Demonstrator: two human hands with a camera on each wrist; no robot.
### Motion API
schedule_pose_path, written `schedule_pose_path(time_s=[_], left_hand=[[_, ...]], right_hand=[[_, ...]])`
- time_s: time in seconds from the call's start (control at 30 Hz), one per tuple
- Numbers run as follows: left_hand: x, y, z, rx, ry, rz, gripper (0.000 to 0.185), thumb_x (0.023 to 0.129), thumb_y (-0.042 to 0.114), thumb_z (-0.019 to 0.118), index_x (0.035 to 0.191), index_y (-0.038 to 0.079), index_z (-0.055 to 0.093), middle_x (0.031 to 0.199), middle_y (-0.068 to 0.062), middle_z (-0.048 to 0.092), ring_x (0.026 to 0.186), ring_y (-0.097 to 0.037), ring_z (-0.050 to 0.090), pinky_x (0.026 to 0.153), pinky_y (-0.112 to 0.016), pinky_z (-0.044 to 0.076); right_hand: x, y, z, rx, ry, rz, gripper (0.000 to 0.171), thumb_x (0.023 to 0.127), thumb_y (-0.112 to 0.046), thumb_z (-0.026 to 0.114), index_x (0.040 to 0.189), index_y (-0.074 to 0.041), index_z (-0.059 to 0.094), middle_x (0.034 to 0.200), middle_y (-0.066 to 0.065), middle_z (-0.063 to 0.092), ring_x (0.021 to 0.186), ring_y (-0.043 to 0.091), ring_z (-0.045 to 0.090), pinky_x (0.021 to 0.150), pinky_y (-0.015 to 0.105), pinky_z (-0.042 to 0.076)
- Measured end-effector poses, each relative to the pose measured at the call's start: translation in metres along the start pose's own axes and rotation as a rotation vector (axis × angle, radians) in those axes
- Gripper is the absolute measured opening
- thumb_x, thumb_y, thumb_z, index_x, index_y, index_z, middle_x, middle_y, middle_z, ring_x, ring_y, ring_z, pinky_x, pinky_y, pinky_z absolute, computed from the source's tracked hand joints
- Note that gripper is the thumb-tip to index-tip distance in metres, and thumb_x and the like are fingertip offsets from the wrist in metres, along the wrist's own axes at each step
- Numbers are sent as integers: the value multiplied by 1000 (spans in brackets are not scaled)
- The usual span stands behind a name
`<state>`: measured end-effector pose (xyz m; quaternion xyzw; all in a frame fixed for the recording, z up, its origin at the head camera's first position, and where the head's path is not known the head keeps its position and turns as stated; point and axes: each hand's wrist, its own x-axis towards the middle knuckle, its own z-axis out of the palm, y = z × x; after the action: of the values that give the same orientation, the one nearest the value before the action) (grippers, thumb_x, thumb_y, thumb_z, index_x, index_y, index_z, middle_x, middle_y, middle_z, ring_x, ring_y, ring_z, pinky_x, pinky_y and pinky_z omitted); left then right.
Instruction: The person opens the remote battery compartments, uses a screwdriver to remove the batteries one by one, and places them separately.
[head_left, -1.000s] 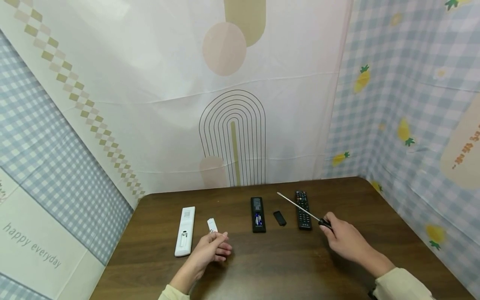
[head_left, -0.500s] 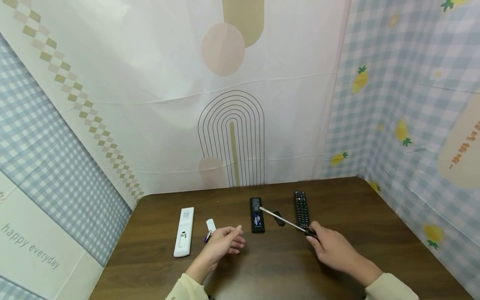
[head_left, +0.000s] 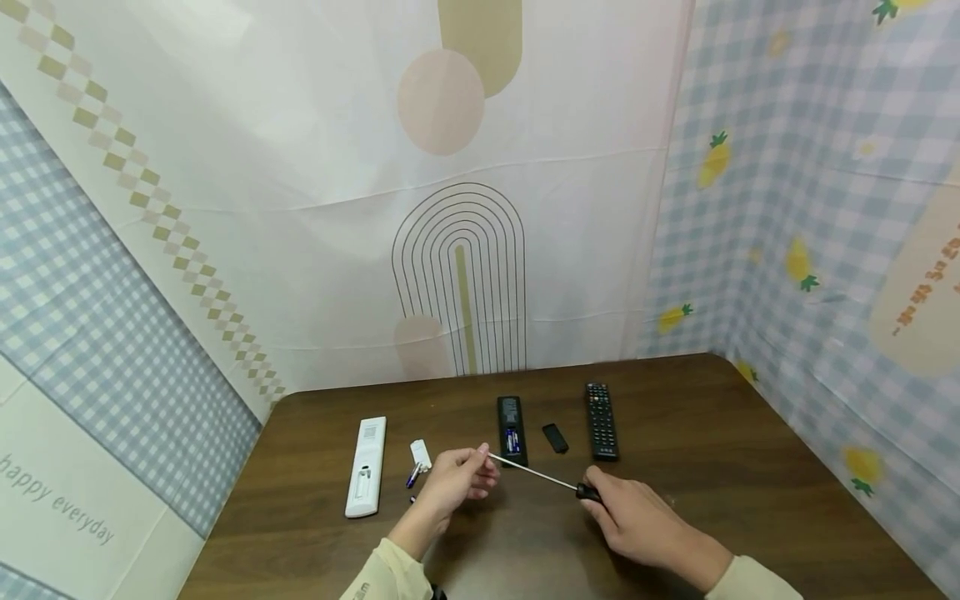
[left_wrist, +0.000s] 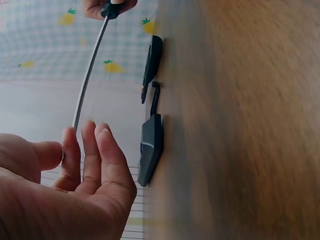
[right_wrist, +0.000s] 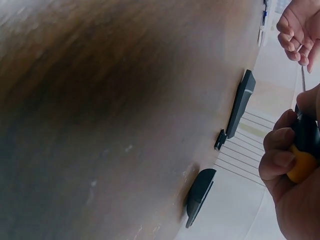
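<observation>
pinching the tip of a long-shafted screwdriver [head_left: 533, 472] between thumb and forefinger of the left hand [head_left: 459, 479], with the other fingers loosely bent beside the metal. gripping the black and yellow-orange handle [right_wrist: 306, 135] in the curled fingers of the right hand [head_left: 637, 517]. stretching slantwise from hand to hand, raised above the dark wood-grained desk [head_left: 750, 475], and crossing in the head view just over the near end of a black remote control [head_left: 510, 408]. lying there back side up, with blue batteries [head_left: 512, 440] seated in an uncovered compartment.

placed just to the right of that, a small black battery cover [head_left: 555, 438], well apart from both hands. set farther right, a second remote, black and button side up [head_left: 602, 422].

near the left hand, on its outer side, a white battery cover [head_left: 421, 454], with a loose blue battery [head_left: 413, 477] at its near end; cannot tell whether touching. partly hidden by the wrist, another small dark end, too little to name. farther left, a white remote control [head_left: 366, 467], back up, compartment uncovered.

hung behind the desk, a white printed cloth [head_left: 322, 250]; to the right, blue gingham with pineapples [head_left: 810, 167].
</observation>
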<state>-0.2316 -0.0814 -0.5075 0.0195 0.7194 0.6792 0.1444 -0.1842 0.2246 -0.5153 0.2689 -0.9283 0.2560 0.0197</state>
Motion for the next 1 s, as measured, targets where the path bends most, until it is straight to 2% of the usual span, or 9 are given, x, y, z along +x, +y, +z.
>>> schedule_pose_path(time_s=[0.33, 0.5, 0.7, 1.0], left_hand=[[3, -5, -7, -7, -19, -21, 35, 113, 27, 52, 87, 9, 64, 91, -3, 78, 80, -11, 71, 71, -26, 59], [-2, -6, -9, -5, -37, -16, 34, 114, 27, 51, 87, 8, 63, 91, -4, 78, 80, -11, 71, 70, -26, 59], [-7, -9, -11, 20, -57, -22, 35, 114, 28, 50, 88, 8, 64, 94, -4, 78, 81, -11, 72, 71, -27, 60], [-8, -12, -14, -4, -43, -34, 36, 113, 30, 52, 89, 8, 65, 91, -2, 77, 81, -11, 71, 71, -26, 59]], right_hand=[[4, 2, -6, -19, 31, -38, 10, 109, -28, 62, 104, -23, 56, 80, -17, 51, 65, -6, 42, 56, 19, 38], [10, 6, -13, -61, 50, -31, 5, 107, -28, 66, 108, -26, 62, 87, -17, 60, 68, -7, 47, 59, 20, 43], [16, 13, -19, -143, 87, -114, 7, 106, -25, 67, 113, -23, 68, 100, -13, 69, 78, -7, 56, 62, 25, 52], [20, 18, -12, -160, 63, -123, 10, 109, -29, 63, 113, -23, 71, 101, -16, 69, 80, -9, 55, 65, 26, 54]])
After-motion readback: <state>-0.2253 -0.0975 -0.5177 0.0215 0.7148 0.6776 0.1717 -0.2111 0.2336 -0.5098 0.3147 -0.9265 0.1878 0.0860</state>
